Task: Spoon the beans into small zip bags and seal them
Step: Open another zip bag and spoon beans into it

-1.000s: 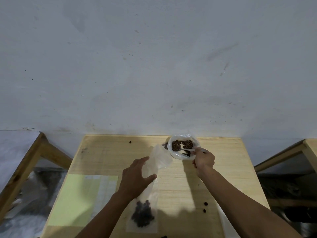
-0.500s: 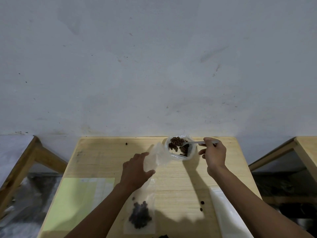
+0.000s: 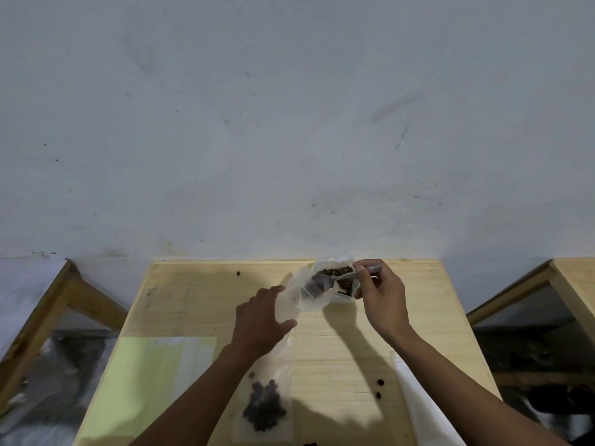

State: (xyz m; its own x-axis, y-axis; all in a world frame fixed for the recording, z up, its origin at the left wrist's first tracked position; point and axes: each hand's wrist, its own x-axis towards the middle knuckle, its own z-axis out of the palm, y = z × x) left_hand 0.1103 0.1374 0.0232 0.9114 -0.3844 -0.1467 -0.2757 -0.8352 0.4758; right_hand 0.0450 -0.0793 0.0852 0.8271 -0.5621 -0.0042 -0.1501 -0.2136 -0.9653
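Resting between hands (image 3: 262, 320) (image 3: 383, 296): zip bag (image 3: 297, 292)

Counting up: two hands (image 3: 260, 320), one spoon (image 3: 322, 282), two zip bags (image 3: 291, 304), one bean tub (image 3: 341, 281), three loose beans (image 3: 380, 382), one worktop (image 3: 418, 317).

We record a pale grey plastered wall (image 3: 289, 107), scuffed and speckled with dark marks, filling the upper part of the view. Against it stands a light wooden bench (image 3: 193, 300). To the left we note a slanted wooden frame (image 3: 58, 304); to the right, the corner of a second wooden table (image 3: 573, 284). The floor (image 3: 64, 365) beneath lies dim and cluttered. Lighting is soft, casting shadows toward us.
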